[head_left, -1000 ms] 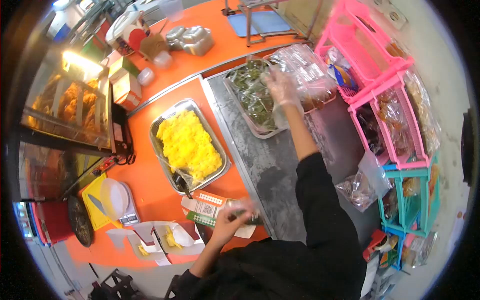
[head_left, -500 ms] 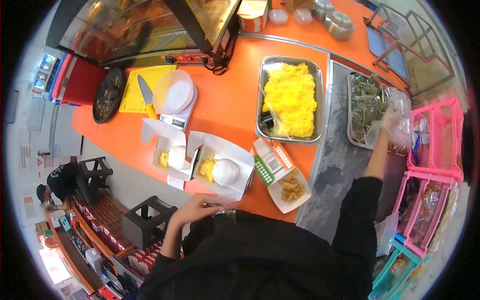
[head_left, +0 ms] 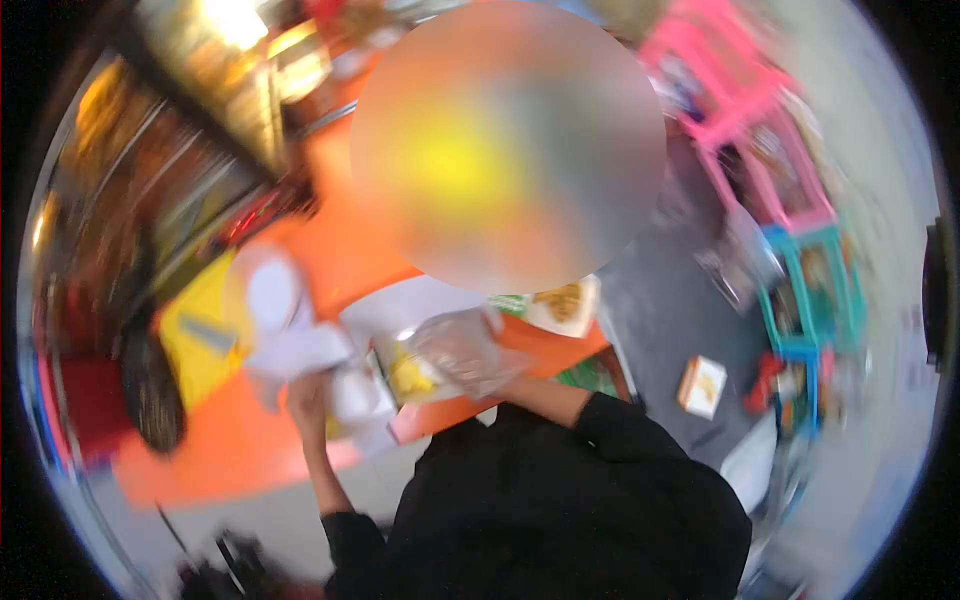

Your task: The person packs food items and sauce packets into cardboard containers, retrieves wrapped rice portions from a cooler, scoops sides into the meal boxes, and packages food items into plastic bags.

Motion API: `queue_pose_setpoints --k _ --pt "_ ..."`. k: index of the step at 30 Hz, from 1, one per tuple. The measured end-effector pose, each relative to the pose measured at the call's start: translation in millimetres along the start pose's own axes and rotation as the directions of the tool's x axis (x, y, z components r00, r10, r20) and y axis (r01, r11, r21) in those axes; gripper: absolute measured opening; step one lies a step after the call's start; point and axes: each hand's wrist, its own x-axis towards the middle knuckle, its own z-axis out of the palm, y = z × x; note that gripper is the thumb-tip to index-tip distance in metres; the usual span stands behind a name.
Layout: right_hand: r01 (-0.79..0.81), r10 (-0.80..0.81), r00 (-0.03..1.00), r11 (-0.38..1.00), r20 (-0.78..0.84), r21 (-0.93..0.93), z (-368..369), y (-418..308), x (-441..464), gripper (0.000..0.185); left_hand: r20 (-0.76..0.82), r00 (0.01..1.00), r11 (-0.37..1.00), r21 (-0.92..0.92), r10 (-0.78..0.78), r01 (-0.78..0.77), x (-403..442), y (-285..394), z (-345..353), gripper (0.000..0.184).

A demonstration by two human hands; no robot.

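The left hand [head_left: 308, 400] is at the near side of the left box [head_left: 300, 350], close under its raised flap; its fingers are blurred, so I cannot tell whether they pinch the card. The right hand [head_left: 465, 355], in a clear glove, is over the right box [head_left: 400, 300], beside the yellow food [head_left: 408, 380] in it; its fingers smear into the glove, and I cannot tell whether they are spread or pinching anything.

The right hand has just come away from the tray of greens to this box, and the left hand has gone out to the other; both hands are thus at the boxes, which seem to be the centre of the work now. Both boxes stand open on the orange surface [head_left: 220, 440]; a white lump [head_left: 355, 395] sits in the left one.

Farther off, fried food [head_left: 560, 303] lies in a small open carton [head_left: 590, 310]; a white bowl [head_left: 272, 285] and a yellow board [head_left: 200, 300] are to the left; a round blurred patch covers the middle, with only a yellow mass [head_left: 455, 160] showing through; pink baskets [head_left: 770, 170] stand beyond the grey surface [head_left: 665, 290].
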Motion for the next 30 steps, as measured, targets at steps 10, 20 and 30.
queue_pose_setpoints --k 10,20,30 --pt "0.037 -0.062 0.993 0.97 0.097 0.24 -119.7 -41.1 13.3 0.009 -0.131 0.955 0.945 0.232 0.267 -0.232 -1.7 70.0 6.0 0.028" --pt "-0.56 0.166 0.548 0.801 -0.82 -0.213 -408.1 113.1 -122.1 0.016 -0.697 0.538 0.881 0.388 0.474 -0.272 62.2 280.9 63.1 0.024" --pt "-0.943 0.014 -0.084 0.322 -0.996 0.084 -659.7 359.9 -176.7 0.042 -0.414 0.516 0.646 0.624 0.75 -0.439 84.1 425.2 133.2 0.016"
